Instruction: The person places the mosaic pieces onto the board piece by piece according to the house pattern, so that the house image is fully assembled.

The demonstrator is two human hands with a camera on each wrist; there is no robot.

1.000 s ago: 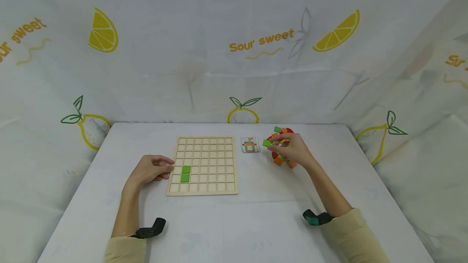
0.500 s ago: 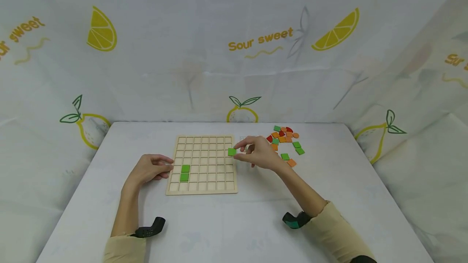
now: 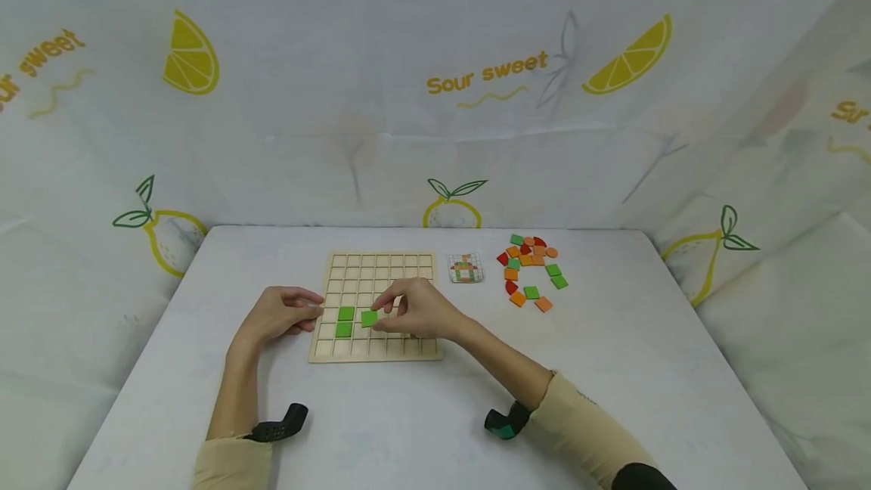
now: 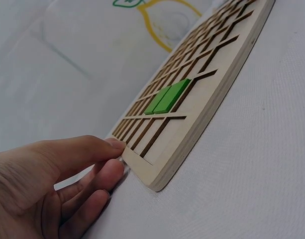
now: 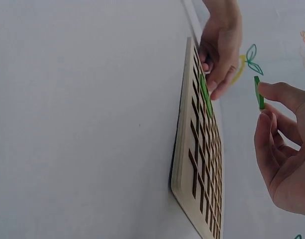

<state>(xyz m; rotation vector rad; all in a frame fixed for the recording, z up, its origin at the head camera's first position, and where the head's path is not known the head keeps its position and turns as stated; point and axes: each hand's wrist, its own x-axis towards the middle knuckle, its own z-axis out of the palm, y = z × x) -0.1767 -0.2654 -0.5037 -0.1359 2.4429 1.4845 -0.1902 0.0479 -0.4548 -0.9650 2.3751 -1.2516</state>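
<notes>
So the green tile is up in the air over the wooden board, clamped between the thumb and fingers of the right hand. From the right wrist view there's a clear gap between it and the board, so it's not touching anything but fingers.

Just left of it, two more green tiles sit in the grid, one behind the other, second column from the board's left edge, in the second and third rows up from its near edge.

The left hand is at the board's left edge. Its thumb rests on the rim and the other fingers are bent right beside it; can't tell if they're really clamped on or just touching.

Board's lying flat on the white worktop, a bit left of the middle. To its right, closer to the worktop's far edge, there's a little card with an orange and green picture on a grid. Right of that, toward the far right corner, is a loose scatter of pieces in red, orange and green, squares and rounds included.

Both arms come in over the near edge in beige sleeves, and behind the far edge hangs a pale cloth with lemons and "Sour sweet" printed on it.
</notes>
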